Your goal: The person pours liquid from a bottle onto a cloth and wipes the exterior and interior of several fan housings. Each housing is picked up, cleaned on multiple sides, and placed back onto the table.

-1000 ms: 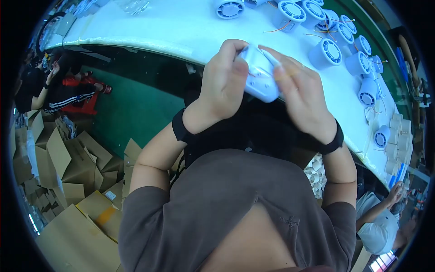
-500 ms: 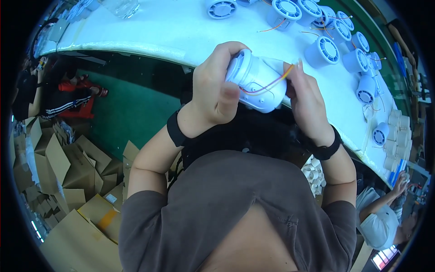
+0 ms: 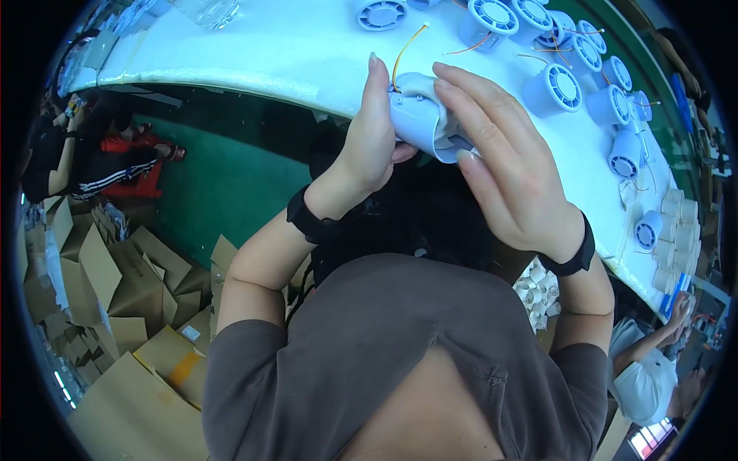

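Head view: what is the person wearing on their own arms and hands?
Both hands are bare, no gloves: left hand, right hand. Each wrist carries a black band, left wristband and right wristband. The forearms are uncovered; a grey-brown short-sleeved shirt ends above the elbows.

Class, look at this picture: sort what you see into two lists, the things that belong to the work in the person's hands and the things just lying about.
In hand:
- left hand
- right hand
- pale blue fan housing, held between both
- its orange wire

Lying about:
- other round blue fans on the white table
- cardboard boxes on the floor
- small white cylinders
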The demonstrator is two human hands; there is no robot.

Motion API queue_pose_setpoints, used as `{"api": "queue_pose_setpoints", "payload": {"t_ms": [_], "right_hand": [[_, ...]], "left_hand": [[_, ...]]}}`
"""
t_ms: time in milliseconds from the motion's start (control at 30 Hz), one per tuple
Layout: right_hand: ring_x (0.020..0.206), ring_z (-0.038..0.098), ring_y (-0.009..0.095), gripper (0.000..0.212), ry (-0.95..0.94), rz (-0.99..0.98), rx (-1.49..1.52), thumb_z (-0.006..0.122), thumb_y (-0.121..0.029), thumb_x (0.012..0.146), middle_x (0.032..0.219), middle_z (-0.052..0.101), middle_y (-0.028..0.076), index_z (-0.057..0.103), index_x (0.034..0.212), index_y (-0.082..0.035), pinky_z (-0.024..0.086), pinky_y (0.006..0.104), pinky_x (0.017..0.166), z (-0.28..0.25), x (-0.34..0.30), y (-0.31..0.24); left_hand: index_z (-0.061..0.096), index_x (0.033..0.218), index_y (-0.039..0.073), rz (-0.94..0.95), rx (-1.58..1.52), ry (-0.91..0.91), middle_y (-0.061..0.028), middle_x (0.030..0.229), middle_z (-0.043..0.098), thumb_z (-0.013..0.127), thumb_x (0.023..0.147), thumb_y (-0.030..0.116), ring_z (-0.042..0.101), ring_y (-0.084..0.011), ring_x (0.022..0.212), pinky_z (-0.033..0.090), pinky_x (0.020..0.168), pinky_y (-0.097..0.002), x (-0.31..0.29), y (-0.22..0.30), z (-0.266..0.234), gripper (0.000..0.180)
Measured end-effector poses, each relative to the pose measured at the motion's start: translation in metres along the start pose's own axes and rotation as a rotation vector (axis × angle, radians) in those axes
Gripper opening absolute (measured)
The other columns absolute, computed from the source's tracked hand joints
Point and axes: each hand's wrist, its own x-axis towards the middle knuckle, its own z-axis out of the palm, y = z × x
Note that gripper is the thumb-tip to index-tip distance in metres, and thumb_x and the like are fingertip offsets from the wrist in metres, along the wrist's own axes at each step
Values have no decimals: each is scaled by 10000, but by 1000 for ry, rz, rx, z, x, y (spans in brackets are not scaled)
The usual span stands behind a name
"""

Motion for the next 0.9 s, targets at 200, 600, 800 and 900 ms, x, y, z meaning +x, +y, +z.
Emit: {"api": "queue_pose_setpoints", "payload": {"t_ms": [200, 600, 800, 900], "right_hand": [[914, 523, 199, 246, -269, 68, -176, 393, 33, 773, 992, 543, 120, 497, 996, 42, 407, 322, 777, -3, 0, -5], [629, 550, 139, 190, -5, 449, 326, 433, -44, 791, 710, 567, 105, 513, 944, 36, 427, 240, 546, 2, -13, 0], [768, 547, 132, 209, -63, 122, -82, 402, -40, 807, 835, 573, 80, 502, 966, 51, 427, 232, 653, 10, -12, -2], [709, 561, 128, 190, -66, 558, 419, 422, -41, 803, 792, 586, 81, 519, 946, 38, 442, 242, 596, 16, -16, -8]], "left_hand": [[451, 1029, 8, 0, 291, 148, -55, 805, 532, 156, 836, 527, 506, -81, 667, 386, 499, -194, -2, 0, 17, 628], [413, 1032, -37, 567, 815, 4, -109, 776, 501, 285, 784, 585, 496, -149, 641, 384, 557, -233, -7, 11, -2, 682], [399, 1041, -29, 235, 715, 99, -126, 775, 502, 372, 771, 552, 506, -169, 633, 396, 563, -242, -14, 15, 10, 641], [397, 1041, -29, 556, 860, 130, -135, 776, 505, 394, 779, 514, 514, -187, 630, 402, 568, -248, -12, 12, 10, 603]]}}
